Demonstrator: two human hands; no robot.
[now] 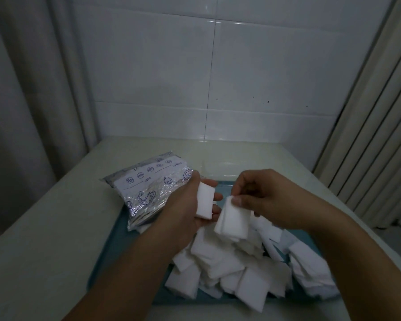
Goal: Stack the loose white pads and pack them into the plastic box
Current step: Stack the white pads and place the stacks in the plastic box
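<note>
My left hand [190,205] grips a small stack of white pads [205,201] upright between thumb and fingers. Just to its right, my right hand [262,195] pinches the top edge of another few white pads [233,222], which hang down above the pile. Many loose white pads [239,272] lie heaped on a blue tray [125,242] below both hands. A clear plastic box [218,172] is faintly visible behind the hands, mostly hidden by them.
A silver printed plastic bag [148,188] lies at the tray's far left corner, partly on the pale table [56,228]. A tiled wall stands behind the table, with curtains at left and right.
</note>
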